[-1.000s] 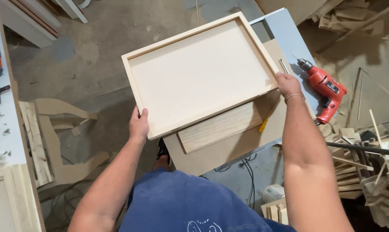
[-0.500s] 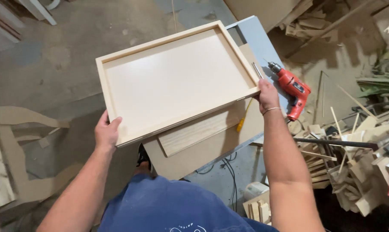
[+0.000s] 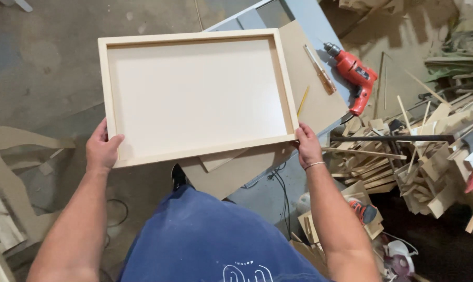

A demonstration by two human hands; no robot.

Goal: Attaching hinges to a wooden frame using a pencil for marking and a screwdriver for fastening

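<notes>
1. At the far left, curved plywood cut-outs [image 3: 22,156] lay on the concrete floor [image 3: 43,62], well apart from the work.
2. The left hand [image 3: 101,149] was clamped on the near left corner of a shallow wooden tray [image 3: 194,94], the thumb lying on top of the pale rim and the fingers curled out of sight beneath it.
3. The tray, a pale flat panel framed by a low light-wood border, was held roughly level in front of the person, open side up. Its left part hung over the floor, and its right part was above a brown board [image 3: 315,89].
4. Below the tray, the person's blue shirt [image 3: 215,240] filled the bottom middle of the view.
5. The right hand [image 3: 307,149] was closed on the tray's near right corner, thumb against the rim and fingers wrapped under the edge; a thin bracelet [image 3: 315,165] sat on the wrist.
6. The brown board rested on a light blue bench [image 3: 315,21] and showed beyond the tray's right and near sides.
7. A yellow pencil [image 3: 303,101] lay on the board just beside the tray's right rim, and a screwdriver [image 3: 320,69] with an amber handle lay a little farther right.
8. A red power drill [image 3: 355,78] lay at the bench's right edge.
9. At the far right, a heap of wood scraps [image 3: 419,167] covered the floor.
</notes>
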